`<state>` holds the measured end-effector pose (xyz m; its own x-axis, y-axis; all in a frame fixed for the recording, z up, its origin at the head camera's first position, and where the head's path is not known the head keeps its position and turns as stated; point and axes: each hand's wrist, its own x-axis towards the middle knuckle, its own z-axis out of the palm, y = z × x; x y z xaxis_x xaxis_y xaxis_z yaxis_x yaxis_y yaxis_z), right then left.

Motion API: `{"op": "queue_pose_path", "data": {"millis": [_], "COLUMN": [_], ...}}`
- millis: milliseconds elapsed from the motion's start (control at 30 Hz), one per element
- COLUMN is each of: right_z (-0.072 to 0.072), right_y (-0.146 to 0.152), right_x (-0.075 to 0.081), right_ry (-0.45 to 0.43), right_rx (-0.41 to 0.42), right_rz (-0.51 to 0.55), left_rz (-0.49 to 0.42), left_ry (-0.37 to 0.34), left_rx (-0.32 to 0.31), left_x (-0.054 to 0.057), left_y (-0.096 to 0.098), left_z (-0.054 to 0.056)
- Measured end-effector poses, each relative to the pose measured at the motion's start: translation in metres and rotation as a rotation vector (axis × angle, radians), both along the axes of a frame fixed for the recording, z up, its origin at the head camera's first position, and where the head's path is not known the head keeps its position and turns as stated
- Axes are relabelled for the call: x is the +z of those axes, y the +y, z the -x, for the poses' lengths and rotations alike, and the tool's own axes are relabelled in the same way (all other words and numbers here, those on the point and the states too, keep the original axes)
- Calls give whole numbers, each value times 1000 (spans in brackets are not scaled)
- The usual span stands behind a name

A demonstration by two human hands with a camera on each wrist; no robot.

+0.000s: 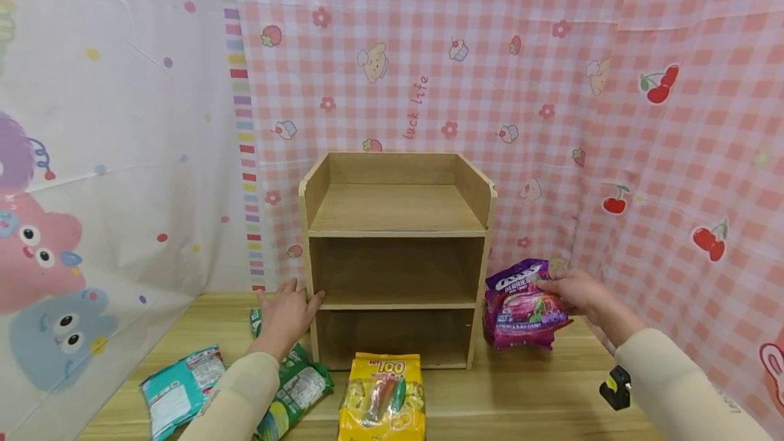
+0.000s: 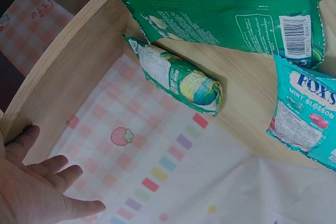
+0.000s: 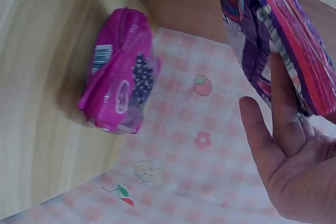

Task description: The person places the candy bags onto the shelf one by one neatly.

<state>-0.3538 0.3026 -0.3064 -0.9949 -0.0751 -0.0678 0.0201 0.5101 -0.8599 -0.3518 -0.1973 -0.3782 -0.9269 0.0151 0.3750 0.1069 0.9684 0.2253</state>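
Note:
Between thumb and fingers, my right hand [image 1: 578,291] pinches a purple bag of berry candy [image 1: 527,295], held up just right of a wooden shelf unit [image 1: 398,233]. In the right wrist view, a magenta candy bag [image 3: 123,77] stands on the table below it. My left hand [image 1: 288,312] reaches to the shelf's left side, its fingers spread and a fingertip touching the panel. Beneath the left arm lies a green candy bag [image 1: 300,386], and a smaller-looking green pack [image 2: 178,77] lies behind it near the shelf.
A yellow bag marked LOT 100 [image 1: 382,397] stands in front of the shelf. At the left lies a teal Fox's candy bag [image 1: 184,386]. A pink checked curtain [image 1: 404,73] hangs behind, and a white printed one [image 1: 122,121] on the left.

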Motion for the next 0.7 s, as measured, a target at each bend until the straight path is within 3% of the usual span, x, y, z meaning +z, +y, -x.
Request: {"op": "queue_pose_path", "data": {"millis": [200, 700], "right_z": [3, 8], "right_y": [1, -1], "right_x": [26, 109], "right_ry": [53, 191], "right_rx": [-53, -171], "right_rz": [0, 2], "left_rz": [1, 4], "left_ry": [6, 16], "left_rx": [3, 4], "left_x": [0, -2], "left_y": [1, -1], "left_z": [0, 2]}}
